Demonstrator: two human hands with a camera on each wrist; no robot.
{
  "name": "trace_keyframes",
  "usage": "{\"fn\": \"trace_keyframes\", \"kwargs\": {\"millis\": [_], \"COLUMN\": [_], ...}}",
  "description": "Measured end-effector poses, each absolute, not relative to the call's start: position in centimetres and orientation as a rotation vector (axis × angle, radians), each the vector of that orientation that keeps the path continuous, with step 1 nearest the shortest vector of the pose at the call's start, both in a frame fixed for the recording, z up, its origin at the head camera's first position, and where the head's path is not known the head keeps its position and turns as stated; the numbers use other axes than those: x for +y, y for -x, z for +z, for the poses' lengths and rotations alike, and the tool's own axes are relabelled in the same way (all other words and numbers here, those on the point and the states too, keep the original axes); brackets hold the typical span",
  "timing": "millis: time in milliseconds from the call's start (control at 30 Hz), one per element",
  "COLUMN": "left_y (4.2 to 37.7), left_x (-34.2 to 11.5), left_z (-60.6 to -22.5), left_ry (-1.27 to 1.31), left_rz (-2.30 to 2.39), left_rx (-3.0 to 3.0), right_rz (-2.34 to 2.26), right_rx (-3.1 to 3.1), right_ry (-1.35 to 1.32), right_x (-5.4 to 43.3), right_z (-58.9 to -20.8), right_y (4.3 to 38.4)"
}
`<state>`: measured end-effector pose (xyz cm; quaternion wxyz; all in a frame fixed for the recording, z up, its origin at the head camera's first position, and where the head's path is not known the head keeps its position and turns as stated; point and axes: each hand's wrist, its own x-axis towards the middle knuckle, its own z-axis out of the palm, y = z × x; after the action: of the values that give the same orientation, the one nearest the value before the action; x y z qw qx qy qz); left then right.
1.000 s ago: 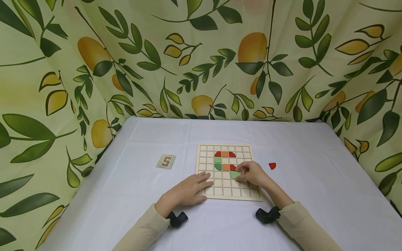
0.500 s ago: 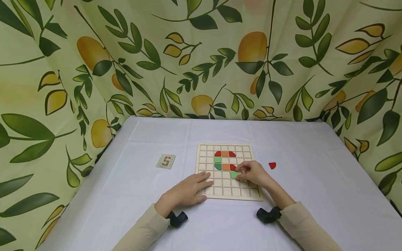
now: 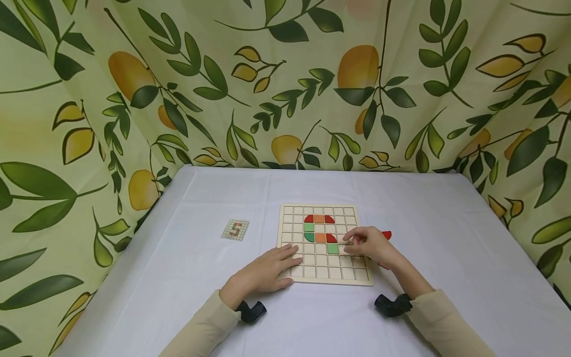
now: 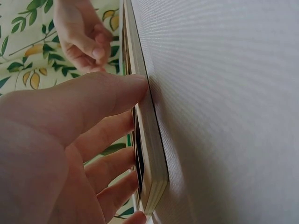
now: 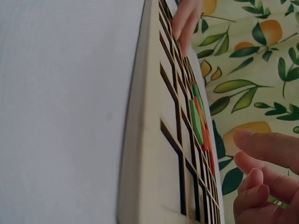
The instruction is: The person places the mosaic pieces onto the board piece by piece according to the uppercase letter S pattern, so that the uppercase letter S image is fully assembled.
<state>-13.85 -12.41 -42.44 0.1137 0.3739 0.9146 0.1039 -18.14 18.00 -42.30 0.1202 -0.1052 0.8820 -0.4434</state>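
A wooden grid board lies on the white table, holding several flat red, orange and green tiles in its cells. The tiles make a curved pattern in the upper half, with a light green square tile at its lower end. My left hand rests on the board's left edge, fingers spread over the cells; in the left wrist view its thumb touches the near rim. Just right of the green square, my right hand hovers over the board. Its thumb and index finger stand apart with nothing between them, the other fingers loosely curled.
A small card printed with an S-shaped coloured pattern lies left of the board. A loose red tile lies to the right, partly hidden behind the right hand. A leaf-and-fruit patterned curtain surrounds the table's far side.
My right hand has moved off the light green square tile, to the right, and now partly covers the loose red tile. The left hand has stayed on the board.
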Motion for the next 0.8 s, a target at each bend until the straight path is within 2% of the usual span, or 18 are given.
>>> {"fn": "trace_keyframes", "kwargs": {"millis": [800], "left_y": [13.9], "left_x": [-12.4], "left_z": [-42.5], "left_ry": [-1.097], "left_rz": [0.295], "left_rx": [2.682], "right_rz": [-1.25], "right_rx": [2.615], "right_ry": [0.211], "right_x": [23.1], "right_z": [-41.8], "right_y": [18.1]}}
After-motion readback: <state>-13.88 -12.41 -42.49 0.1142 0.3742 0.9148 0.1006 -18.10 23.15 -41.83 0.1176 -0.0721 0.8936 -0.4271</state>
